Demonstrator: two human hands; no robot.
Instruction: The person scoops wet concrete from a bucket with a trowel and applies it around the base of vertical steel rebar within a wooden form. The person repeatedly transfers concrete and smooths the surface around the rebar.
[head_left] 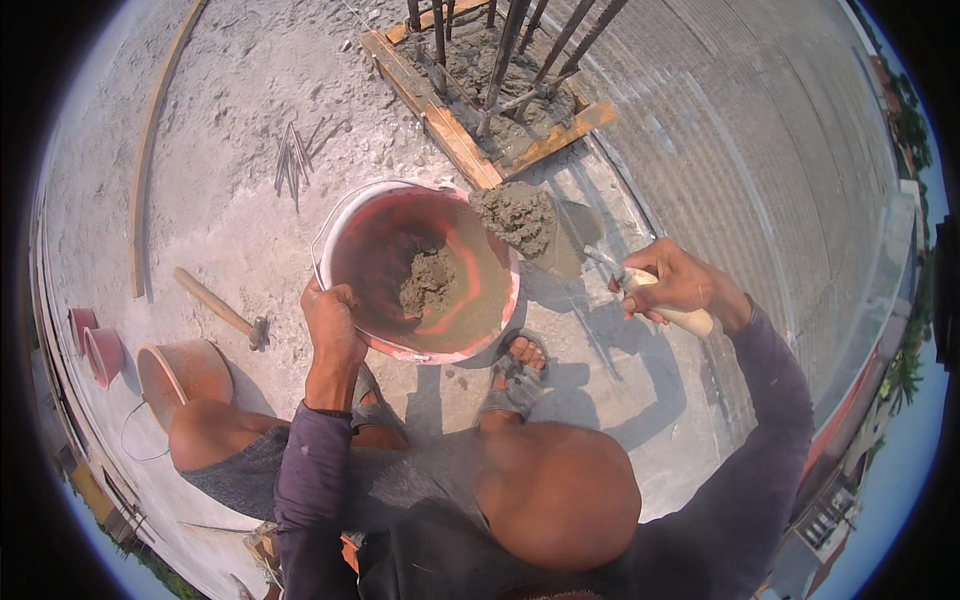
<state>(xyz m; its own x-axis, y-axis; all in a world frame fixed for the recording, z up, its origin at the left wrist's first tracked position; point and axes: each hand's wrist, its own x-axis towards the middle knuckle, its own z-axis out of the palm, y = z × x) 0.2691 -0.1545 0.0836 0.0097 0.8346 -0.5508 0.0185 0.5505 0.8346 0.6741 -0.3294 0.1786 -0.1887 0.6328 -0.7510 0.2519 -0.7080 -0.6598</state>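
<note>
My left hand [335, 325] grips the near left rim of a red bucket [350, 255], which is tipped so its inside faces me. Some wet mortar [430, 283] clings to the bucket's bottom. In my right hand [680, 280] is the pale handle of a trowel [572, 245], its fingers wrapped round it. A heap of mortar [518, 215] lies on the trowel's blade, just beside the bucket's right rim. Beyond the bucket, a wooden frame [455, 140] surrounds upright steel bars [505, 60] standing in wet concrete.
A hammer [218, 305] lies left of the bucket, near a tilted orange bucket [190, 375] and two small pink buckets [103, 355]. Loose nails or rods [293, 165] are scattered farther off. A long wooden strip [150, 150] runs along the left. Ribbed sheeting [740, 130] covers the right side.
</note>
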